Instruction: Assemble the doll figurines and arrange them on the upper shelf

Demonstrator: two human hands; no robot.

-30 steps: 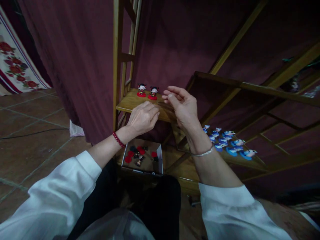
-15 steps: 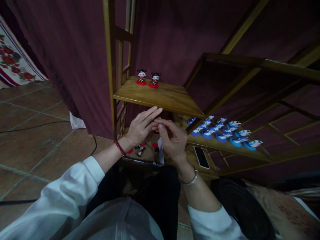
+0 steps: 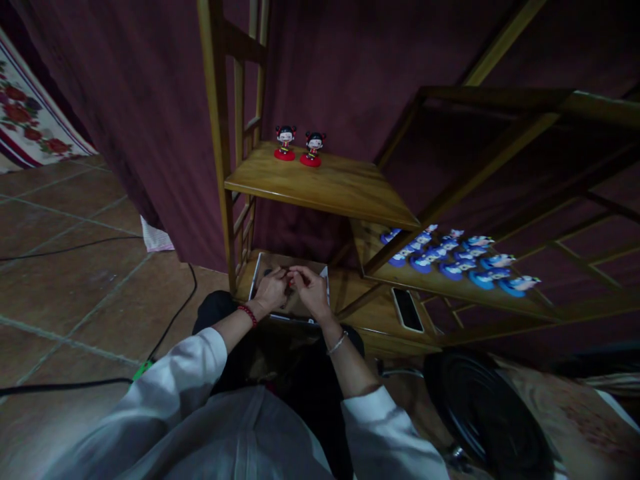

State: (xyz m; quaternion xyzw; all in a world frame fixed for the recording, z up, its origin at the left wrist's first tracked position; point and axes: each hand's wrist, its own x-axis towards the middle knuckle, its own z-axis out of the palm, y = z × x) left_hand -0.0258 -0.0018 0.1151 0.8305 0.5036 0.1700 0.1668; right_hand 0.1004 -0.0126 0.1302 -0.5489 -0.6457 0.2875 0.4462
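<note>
Figurine (image 3: 291,281) is my best reading of the small red and dark bit showing between the two hands, low in the open box (image 3: 303,311) on the lower shelf (image 3: 350,285). From where I stand, it lies right at the fingertips of the right hand (image 3: 311,291), just beyond them toward the left hand (image 3: 271,291), so the right seems the nearer of the two. Its long axis I can't make out, since knuckles cover most of it. The right thumb and fingers are drawn narrow, tips close together, though whether they grip the bit or only touch it I can't tell. The left fingers curl downward and inward beside it, and what they hold, if anything, is hidden. A second ago both hands were up around the upper shelf (image 3: 320,180), the right one beside the pair of standing figurines (image 3: 285,143); half a second ago they met just under its front edge. Now they are down inside the box. That pair stands side by side at the shelf's left end, same as then, upright on red bases.
</note>
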